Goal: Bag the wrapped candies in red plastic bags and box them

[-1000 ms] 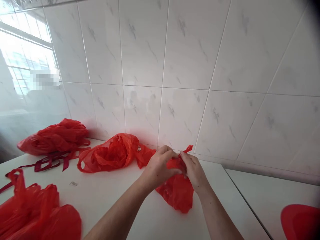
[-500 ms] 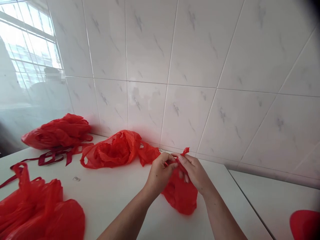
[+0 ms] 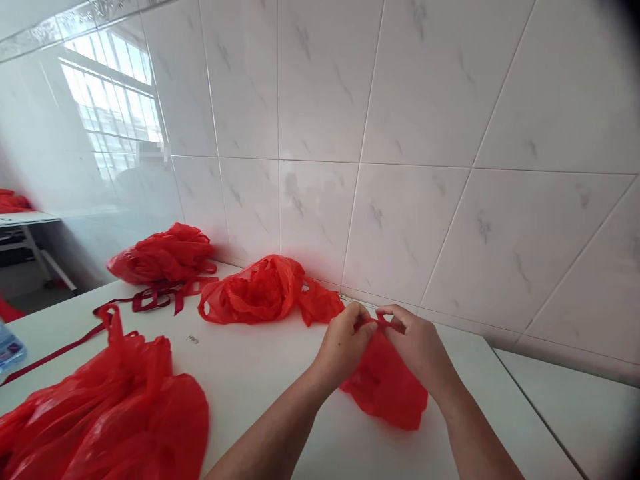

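Observation:
A small red plastic bag (image 3: 393, 387) hangs from my two hands over the white table (image 3: 265, 373). My left hand (image 3: 347, 340) pinches its gathered top from the left, fingers closed. From the right, my right hand (image 3: 413, 343) grips the same twisted neck, with a thin loop of plastic by its index finger. The fingertips of both hands nearly meet, and part of the neck is hidden behind them. Just behind my left hand a strip of red plastic (image 3: 320, 303) lies on the table, joined or touching an open red bag (image 3: 255, 290).
A big heap of red bags (image 3: 115, 413) covers the near left. Another red bundle (image 3: 165, 253) sits by the tiled wall (image 3: 320, 227), with dark red ribbon (image 3: 75, 347) before it. A clear bottle (image 3: 10, 350) shows at the left edge. A seam (image 3: 530, 400) crosses the table at right.
The view has swung left, so the bottle and another table appear and the red object at lower right is gone. My fingers have shifted on the neck; its tip no longer sticks up.

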{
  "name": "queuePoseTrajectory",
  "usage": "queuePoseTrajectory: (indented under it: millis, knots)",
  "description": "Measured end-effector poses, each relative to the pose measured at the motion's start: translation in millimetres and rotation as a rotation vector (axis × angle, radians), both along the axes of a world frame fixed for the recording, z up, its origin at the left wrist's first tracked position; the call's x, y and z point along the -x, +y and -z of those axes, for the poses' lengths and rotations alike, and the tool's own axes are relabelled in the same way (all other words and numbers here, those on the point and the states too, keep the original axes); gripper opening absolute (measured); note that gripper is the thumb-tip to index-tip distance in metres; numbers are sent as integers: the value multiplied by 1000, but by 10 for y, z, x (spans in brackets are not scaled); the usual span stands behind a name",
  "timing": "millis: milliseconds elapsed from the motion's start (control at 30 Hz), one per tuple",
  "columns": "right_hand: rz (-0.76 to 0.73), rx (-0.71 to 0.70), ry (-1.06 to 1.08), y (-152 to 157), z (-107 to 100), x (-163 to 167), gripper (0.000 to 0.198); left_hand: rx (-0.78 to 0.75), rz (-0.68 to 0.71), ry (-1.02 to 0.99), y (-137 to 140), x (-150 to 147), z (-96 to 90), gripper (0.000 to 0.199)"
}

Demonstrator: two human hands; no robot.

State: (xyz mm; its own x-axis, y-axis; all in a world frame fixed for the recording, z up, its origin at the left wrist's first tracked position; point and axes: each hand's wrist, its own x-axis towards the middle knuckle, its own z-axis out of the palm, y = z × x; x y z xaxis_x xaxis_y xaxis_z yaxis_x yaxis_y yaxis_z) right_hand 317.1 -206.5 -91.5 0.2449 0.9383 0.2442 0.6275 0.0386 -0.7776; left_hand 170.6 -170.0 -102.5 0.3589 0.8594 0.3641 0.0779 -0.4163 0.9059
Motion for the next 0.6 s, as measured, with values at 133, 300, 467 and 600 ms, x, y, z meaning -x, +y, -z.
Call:
queuePoseTrajectory:
  millis: [133,300,467,600]
  knots:
    - [-192,15,204,14,2,-29,37,-35,-26,69,5,-6,33,10]
    - [-80,-19,344,98,64,-164,40,-311,-86,247,-11,116,-112,9]
    - [259,-57,230,338,488,-518,32,-426,201,699,-186,387,-309,17]
    - [307,-19,275,437,859,-737,23,-437,321,840,-369,532,-318,18]
